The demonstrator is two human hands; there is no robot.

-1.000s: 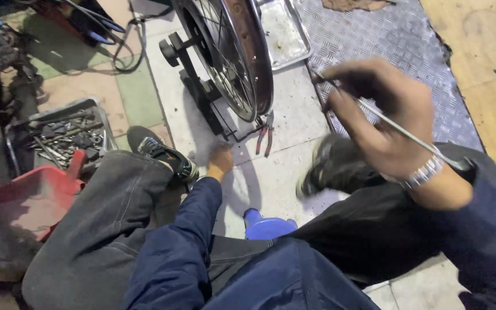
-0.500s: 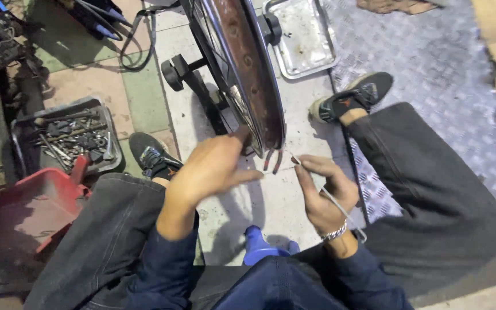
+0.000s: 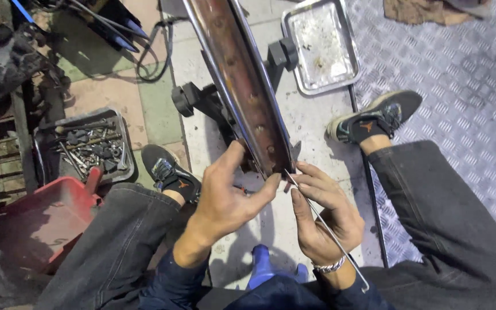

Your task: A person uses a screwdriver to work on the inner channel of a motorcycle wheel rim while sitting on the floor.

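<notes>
Concrete workshop floor (image 3: pixel 317 132) fills the head view, with a steel tray (image 3: pixel 322 49) far right and a parts tray (image 3: pixel 87 146) left; I note the left hand (image 3: pixel 225 201) now cupped, fingers spread, against the near end of the rusty wheel rim (image 3: pixel 242 86). Against half a second ago, the right hand (image 3: pixel 322 215) has closed in and pinches a thin spoke (image 3: pixel 328 229), tip at the rim edge, so seating appears underway.

Ahead: wheel rim (image 3: pixel 242 97) blocked the middle
Left: parts tray (image 3: pixel 84 146) crowded the floor; right: metal tray (image 3: pixel 322 49) beyond open concrete
</notes>
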